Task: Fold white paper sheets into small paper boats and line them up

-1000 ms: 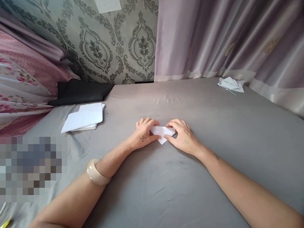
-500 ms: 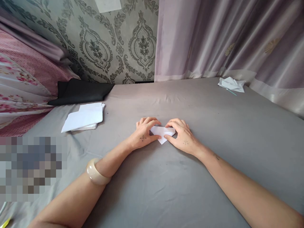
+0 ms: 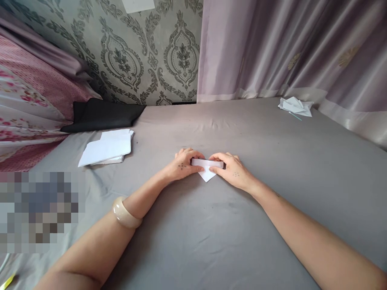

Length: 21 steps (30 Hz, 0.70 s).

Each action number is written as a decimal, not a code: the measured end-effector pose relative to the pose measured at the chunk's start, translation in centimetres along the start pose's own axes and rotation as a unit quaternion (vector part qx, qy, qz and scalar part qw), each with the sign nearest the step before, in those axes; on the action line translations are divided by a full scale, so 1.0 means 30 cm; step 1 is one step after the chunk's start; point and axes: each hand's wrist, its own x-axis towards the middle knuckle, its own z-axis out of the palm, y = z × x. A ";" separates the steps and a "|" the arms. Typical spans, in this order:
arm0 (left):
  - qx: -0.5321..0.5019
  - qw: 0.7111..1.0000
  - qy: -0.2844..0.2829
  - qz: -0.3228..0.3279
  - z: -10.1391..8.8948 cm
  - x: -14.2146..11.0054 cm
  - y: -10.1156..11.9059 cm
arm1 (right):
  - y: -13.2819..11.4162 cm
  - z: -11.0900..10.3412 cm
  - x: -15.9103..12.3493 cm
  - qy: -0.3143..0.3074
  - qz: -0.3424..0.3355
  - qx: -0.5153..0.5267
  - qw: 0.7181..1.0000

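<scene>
A small piece of folded white paper (image 3: 207, 174) is between my hands near the middle of the grey cloth surface. Its lower tip points toward me, and a straight band runs along its top. My left hand (image 3: 185, 164) grips the paper's left end, thumb on the front and fingers curled behind. On the right end, my right hand (image 3: 232, 169) pinches it the same way. The fingertips behind the paper are partly hidden.
On the left lies a stack of white paper (image 3: 109, 147), with a black cloth (image 3: 105, 114) behind it. Folded white papers (image 3: 294, 105) and a thin pale-green stick (image 3: 295, 116) rest at the back right. A yellow object (image 3: 7, 281) shows at the lower left corner.
The paper's upper part now forms a flatter, straighter band, and its point hangs more evenly below. Both hands stay on its ends, with the fingers shifted slightly.
</scene>
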 end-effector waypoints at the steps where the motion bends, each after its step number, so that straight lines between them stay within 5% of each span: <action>1: -0.007 1.000 -0.002 0.004 -0.002 0.004 -0.005 | 0.000 -0.004 0.003 -0.010 -0.004 0.002 1.000; 8: -0.077 0.997 -0.007 0.023 -0.004 0.012 -0.033 | 0.026 -0.017 0.025 -0.036 -0.028 0.010 0.999; 21: -0.006 0.999 -0.007 0.040 0.016 0.017 -0.003 | 0.027 0.006 0.021 -0.021 -0.065 -0.015 0.998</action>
